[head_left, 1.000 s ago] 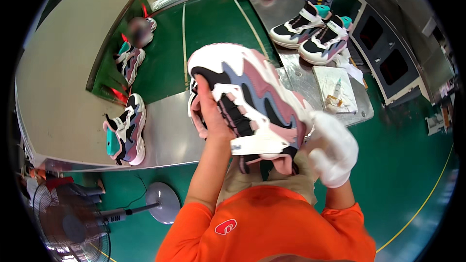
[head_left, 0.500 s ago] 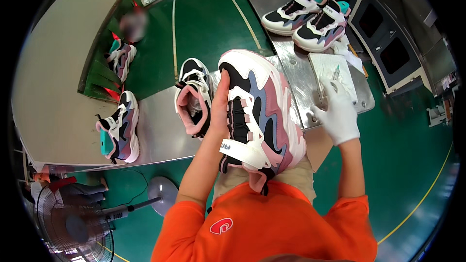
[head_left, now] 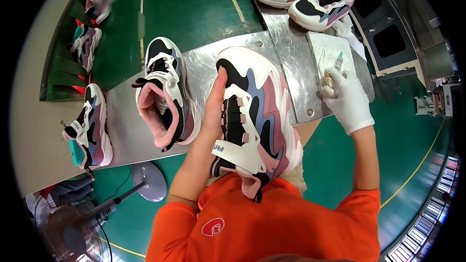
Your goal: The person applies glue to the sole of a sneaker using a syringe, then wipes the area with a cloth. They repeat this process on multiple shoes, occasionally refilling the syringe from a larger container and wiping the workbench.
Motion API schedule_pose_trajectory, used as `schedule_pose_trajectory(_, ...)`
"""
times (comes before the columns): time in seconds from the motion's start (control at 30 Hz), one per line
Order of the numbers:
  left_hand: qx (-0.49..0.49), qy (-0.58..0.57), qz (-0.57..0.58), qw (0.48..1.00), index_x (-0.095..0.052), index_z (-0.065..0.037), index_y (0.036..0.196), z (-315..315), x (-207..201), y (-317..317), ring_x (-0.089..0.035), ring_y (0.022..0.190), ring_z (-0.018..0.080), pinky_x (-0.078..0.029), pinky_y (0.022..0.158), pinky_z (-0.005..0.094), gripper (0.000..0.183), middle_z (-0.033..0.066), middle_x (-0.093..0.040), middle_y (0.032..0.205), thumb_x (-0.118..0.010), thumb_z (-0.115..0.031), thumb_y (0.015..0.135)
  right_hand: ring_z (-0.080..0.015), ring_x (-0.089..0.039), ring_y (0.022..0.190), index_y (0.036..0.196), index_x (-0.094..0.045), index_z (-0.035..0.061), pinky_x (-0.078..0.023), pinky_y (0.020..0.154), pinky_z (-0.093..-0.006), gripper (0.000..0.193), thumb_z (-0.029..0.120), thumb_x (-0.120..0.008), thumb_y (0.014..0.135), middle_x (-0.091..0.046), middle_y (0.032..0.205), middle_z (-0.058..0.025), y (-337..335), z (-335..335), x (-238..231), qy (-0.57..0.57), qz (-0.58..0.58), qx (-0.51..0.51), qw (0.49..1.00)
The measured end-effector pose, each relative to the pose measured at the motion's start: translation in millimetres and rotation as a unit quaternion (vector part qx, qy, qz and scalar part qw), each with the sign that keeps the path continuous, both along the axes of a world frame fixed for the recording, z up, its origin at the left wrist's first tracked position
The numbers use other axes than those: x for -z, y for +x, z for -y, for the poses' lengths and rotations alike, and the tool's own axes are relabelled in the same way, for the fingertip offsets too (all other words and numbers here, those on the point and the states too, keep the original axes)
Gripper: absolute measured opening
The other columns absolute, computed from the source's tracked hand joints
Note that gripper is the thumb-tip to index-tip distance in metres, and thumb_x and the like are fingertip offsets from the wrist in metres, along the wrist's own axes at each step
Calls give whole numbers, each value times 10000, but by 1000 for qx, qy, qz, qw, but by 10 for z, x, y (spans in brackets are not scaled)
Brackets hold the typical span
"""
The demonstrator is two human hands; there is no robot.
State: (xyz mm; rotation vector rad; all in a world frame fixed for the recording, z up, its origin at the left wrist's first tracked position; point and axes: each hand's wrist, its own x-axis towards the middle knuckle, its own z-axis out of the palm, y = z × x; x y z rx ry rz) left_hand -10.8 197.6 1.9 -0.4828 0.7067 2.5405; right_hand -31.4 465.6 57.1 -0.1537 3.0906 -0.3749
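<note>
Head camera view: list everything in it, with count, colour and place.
Held sneaker: 1, white, mauve, centre
Standing sneaker: 1, white, pink, left of centre
Far sneakers: 3, white, mauve, left edge
Paired sneakers: 2, white, black, upper right
Syringe: 1, clear, green tip, right
Pad: 1, white, right
Cloth: 1, white, beside pad
Worktop: 1, silver, middle
Belt: 1, green, upper left
Cabinet: 1, grey, upper right
Fan: 1, grey, lower left
Floor: 1, green, right
Other person: 1, grey trousers, lower left
Shirt: 1, orange, bottom
Left hand: 1, bare, centre
Right hand: 1, white glove, right
</note>
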Motion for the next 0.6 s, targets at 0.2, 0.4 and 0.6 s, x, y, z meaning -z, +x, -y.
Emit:
schedule_pose_trajectory(0.2,6,-15,-21,1000,-654,-141,1037,-38,6,-13,-607,485,97,-466,383,213,507,-5,-671,716,-454,-597,939,-375,-604,1004,1155,-559,76,-494,846,-406,447,31,-690,730,-602,1103,-200,214,-47,2,-185,-28,-2,982)
schedule_pose_trajectory(0.4,17,-72,-2,997,-627,-140,1063,-96,-152,-17,-588,490,95,-472,407,216,503,-6,-649,720,-465,-598,934,-155,-636,743,1181,-529,41,-510,672,-276,511,7,-726,711,-643,892,-92,424,-49,-36,-318,121,151,928)
schedule_pose_trajectory(0.6,16,-91,9,996,-622,-133,1057,-125,-218,-22,-596,517,102,-476,421,223,503,6,-644,736,-489,-599,922,-127,-513,566,1158,-539,-32,-421,529,-234,571,243,-753,704,-559,721,-83,720,15,-185,-538,79,159,824)
